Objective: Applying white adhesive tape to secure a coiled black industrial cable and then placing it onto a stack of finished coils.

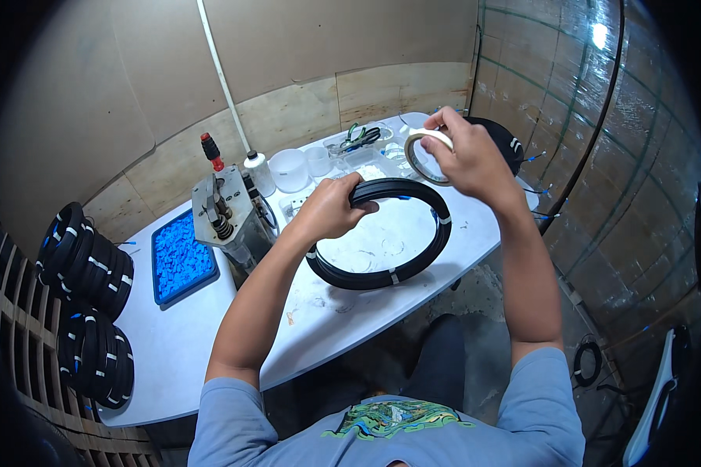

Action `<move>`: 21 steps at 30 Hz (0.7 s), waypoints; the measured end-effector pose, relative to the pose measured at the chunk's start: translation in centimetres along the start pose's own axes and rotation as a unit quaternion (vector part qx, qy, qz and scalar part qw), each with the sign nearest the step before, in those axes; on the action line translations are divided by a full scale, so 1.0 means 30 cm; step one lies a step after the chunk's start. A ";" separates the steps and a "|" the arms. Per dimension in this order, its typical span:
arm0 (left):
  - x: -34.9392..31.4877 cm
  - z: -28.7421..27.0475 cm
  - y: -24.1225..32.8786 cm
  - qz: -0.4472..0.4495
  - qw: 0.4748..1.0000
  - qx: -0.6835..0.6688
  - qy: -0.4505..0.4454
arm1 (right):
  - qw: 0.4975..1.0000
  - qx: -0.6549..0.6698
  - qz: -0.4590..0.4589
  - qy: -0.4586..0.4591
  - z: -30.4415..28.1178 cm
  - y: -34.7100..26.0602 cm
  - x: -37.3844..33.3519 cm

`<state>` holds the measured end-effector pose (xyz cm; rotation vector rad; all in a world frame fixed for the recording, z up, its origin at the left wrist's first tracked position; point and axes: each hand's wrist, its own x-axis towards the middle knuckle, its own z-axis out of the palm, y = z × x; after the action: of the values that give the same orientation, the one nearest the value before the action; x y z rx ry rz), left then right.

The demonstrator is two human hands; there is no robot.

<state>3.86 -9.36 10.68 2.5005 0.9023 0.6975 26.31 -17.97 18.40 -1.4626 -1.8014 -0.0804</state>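
Note:
Tilted up over the white table, a coil of black cable [379,278] is bound with several short white tape bands. My left hand [333,205] is closed round the coil's upper left side. Above the coil's right side, my right hand [469,156] pinches a roll of whitish tape [427,160] between thumb and fingers. The tape roll is apart from the table, and its far rim partly shows beyond my fingers. Whether a strip of tape runs from the roll to the coil I cannot tell.
On the white table [319,342], a hand press with a red-and-black handle [224,206] stands left of the coil. Beside it lies a dark tray [171,299] of blue connectors. Stacked cable coils [93,354] fill the left end. White tubs [289,171] and a bottle [259,175] stand behind.

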 end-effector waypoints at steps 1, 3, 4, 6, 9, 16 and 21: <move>-0.001 0.006 -0.003 0.006 1.000 -0.004 0.009 | 1.000 -0.006 -0.002 0.006 -0.015 -0.016 0.011; 0.001 0.013 -0.001 0.012 1.000 -0.008 0.018 | 1.000 -0.007 -0.012 0.025 -0.038 -0.037 0.038; 0.003 0.018 -0.001 0.012 1.000 0.005 0.018 | 1.000 -0.024 -0.008 -0.005 -0.050 -0.047 0.054; 0.002 0.026 0.002 0.008 1.000 0.019 0.018 | 0.994 -0.069 0.013 -0.088 -0.069 -0.086 0.094; 0.004 0.034 0.023 0.005 0.997 0.068 0.022 | 0.956 -0.161 -0.011 -0.245 -0.066 -0.097 0.172; -0.005 0.068 0.055 0.024 0.996 0.048 0.069 | 0.868 -0.206 0.108 -0.440 0.030 -0.105 0.319; -0.014 0.073 0.077 0.017 0.995 0.076 0.061 | 0.846 -0.208 0.124 -0.475 0.051 -0.138 0.352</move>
<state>5.93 -11.69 9.97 2.6357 0.9910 0.8293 21.85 -10.15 25.46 -2.2935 -2.4241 0.5070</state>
